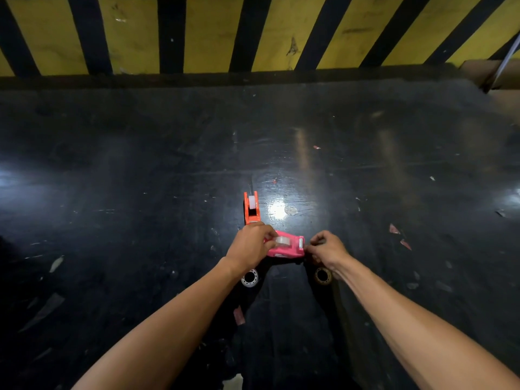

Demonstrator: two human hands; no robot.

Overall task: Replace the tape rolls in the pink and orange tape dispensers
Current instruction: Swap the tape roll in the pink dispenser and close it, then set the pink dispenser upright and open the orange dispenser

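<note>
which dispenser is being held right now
The pink dispenser, gripped between the left hand and right hand; the orange dispenser stands untouched behind.

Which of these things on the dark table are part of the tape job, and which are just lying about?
Part of the job:
- pink tape dispenser, held by left hand and right hand
- orange tape dispenser
- clear tape roll
- white spool
- brownish spool

Lying about:
- tape scraps
- cardboard box
</note>
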